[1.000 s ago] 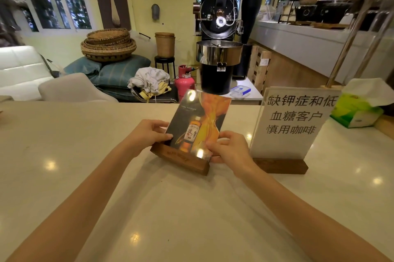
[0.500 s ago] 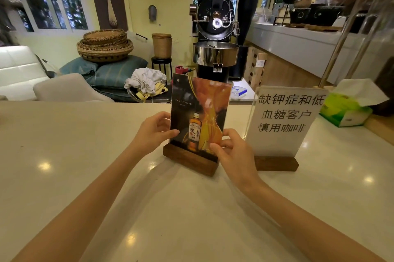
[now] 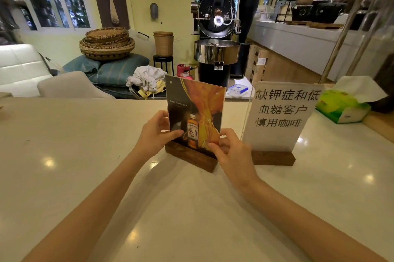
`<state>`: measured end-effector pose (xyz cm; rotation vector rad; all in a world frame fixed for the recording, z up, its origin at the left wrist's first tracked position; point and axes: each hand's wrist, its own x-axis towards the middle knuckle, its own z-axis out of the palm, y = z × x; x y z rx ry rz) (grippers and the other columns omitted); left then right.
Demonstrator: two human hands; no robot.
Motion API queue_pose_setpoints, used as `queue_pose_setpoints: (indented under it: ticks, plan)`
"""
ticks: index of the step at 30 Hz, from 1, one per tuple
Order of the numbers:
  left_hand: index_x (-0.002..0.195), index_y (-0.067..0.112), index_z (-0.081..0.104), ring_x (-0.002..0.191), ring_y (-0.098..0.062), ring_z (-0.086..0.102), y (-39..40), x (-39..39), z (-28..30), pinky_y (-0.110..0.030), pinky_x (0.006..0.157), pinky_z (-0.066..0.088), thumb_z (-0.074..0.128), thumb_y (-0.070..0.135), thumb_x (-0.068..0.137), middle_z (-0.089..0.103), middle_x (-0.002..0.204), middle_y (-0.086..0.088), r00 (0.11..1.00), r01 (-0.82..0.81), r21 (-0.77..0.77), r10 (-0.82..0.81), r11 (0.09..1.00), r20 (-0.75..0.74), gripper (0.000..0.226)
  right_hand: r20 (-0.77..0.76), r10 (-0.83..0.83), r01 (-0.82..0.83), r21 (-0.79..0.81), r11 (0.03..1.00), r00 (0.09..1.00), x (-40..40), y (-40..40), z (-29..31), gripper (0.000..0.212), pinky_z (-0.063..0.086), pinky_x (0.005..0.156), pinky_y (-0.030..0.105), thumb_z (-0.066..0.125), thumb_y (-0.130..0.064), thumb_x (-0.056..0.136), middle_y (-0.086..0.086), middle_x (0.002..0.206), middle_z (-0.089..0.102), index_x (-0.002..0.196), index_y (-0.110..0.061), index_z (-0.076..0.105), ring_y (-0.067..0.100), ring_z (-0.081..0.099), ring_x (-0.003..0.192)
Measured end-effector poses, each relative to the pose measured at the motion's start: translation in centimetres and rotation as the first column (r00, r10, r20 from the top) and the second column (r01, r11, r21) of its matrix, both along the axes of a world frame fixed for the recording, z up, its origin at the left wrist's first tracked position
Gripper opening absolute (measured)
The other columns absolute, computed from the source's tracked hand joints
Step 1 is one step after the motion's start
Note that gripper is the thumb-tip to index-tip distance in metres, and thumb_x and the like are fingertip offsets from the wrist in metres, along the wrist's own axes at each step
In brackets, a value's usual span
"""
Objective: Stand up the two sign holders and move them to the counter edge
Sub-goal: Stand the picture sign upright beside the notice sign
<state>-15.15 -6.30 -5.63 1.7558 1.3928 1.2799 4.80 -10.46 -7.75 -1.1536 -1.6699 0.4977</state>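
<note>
A sign holder with a whisky bottle picture (image 3: 197, 108) stands upright on its dark wooden base in the middle of the pale counter (image 3: 85, 155). My left hand (image 3: 155, 133) pinches its left edge and my right hand (image 3: 228, 151) grips its lower right corner. To the right stands a second sign holder with white paper and black Chinese writing (image 3: 279, 116), upright on its own wooden base, untouched. Both signs sit a short way back from the counter's far edge.
A green tissue box (image 3: 343, 106) lies on the counter at far right, beside slanted metal poles (image 3: 341, 38). Beyond the counter edge are a black coffee roaster (image 3: 217, 33), stacked woven baskets (image 3: 106, 43), cushions and a white sofa (image 3: 19, 67).
The whisky sign went from tilted back to fully upright on its base, both hands staying on its edges. The white sign has not moved.
</note>
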Motion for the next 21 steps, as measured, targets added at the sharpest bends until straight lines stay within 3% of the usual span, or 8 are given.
queue_pose_setpoints:
  ticks: [3,6,9,11,14,16,21]
  plan:
    - [0.103,0.019,0.05,0.091,-0.02,0.062,-0.1,0.4,-0.2,-0.023,0.072,0.049,0.074,0.022,0.069,0.064,0.099,-0.002,0.999,-0.048,0.001,0.048,0.999,-0.011,0.042,-0.015,0.024,-0.025,-0.039,0.999,1.0,0.1,-0.1,0.2,0.021,0.055,0.065,0.017,0.061,-0.024,0.082,0.004,0.093,0.069,0.099,-0.023,0.05,0.01,0.066,0.079]
    - [0.112,0.024,0.044,0.096,-0.012,0.054,-0.6,1.1,-0.4,-0.017,0.071,0.045,0.078,0.028,0.063,0.055,0.109,0.007,0.997,-0.081,0.019,0.081,0.997,-0.004,0.06,-0.025,0.068,-0.07,-0.084,0.994,0.997,0.9,-0.5,0.4,0.021,0.051,0.064,0.01,0.061,-0.03,0.081,-0.008,0.092,0.065,0.098,-0.028,0.05,0.004,0.062,0.085]
    - [0.125,0.027,0.035,0.107,-0.014,0.049,-1.0,1.7,-0.7,-0.032,0.086,0.048,0.082,0.032,0.057,0.05,0.124,0.002,0.995,-0.103,0.042,0.102,0.994,0.007,0.083,-0.071,0.027,-0.032,-0.079,0.996,0.997,2.7,-1.1,0.7,0.019,0.048,0.065,0.005,0.06,-0.03,0.082,-0.013,0.091,0.061,0.1,-0.027,0.054,0.001,0.06,0.087]
    - [0.129,0.029,0.029,0.113,-0.015,0.045,-1.4,2.2,-1.0,-0.037,0.092,0.046,0.083,0.036,0.053,0.046,0.132,-0.002,0.993,-0.114,0.069,0.115,0.991,-0.013,0.094,-0.135,-0.057,0.047,-0.071,0.996,0.989,4.7,-1.4,1.2,0.015,0.051,0.069,0.013,0.062,-0.024,0.081,-0.006,0.091,0.063,0.095,-0.024,0.057,0.008,0.061,0.086]
    - [0.132,0.033,0.023,0.117,-0.012,0.04,-1.6,3.0,-1.4,-0.03,0.093,0.04,0.083,0.041,0.05,0.04,0.137,-0.002,0.988,-0.144,0.097,0.148,0.985,-0.041,0.102,-0.266,-0.196,0.178,-0.091,0.98,0.944,8.1,-1.7,1.9,0.014,0.054,0.075,0.034,0.066,-0.014,0.078,-0.003,0.091,0.063,0.087,-0.022,0.059,0.02,0.062,0.086]
    - [0.134,0.033,0.019,0.121,-0.015,0.04,-1.6,3.3,-1.6,-0.033,0.096,0.04,0.084,0.04,0.05,0.039,0.137,-0.003,0.986,-0.164,0.087,0.166,0.983,-0.017,0.107,-0.298,-0.302,0.267,-0.153,0.951,0.905,10.4,-1.7,2.2,0.016,0.053,0.077,0.035,0.068,-0.014,0.076,-0.001,0.093,0.063,0.089,-0.018,0.061,0.021,0.06,0.089]
    - [0.133,0.034,0.02,0.115,-0.009,0.039,-1.6,4.0,-1.9,-0.029,0.093,0.037,0.084,0.037,0.051,0.043,0.135,-0.003,0.978,-0.206,0.143,0.208,0.968,-0.005,0.104,-0.204,-0.505,0.388,-0.426,0.817,0.839,15.0,-0.6,2.7,0.057,0.043,0.08,0.033,0.076,-0.019,0.068,0.007,0.115,0.054,0.117,-0.013,0.047,0.02,0.051,0.097]
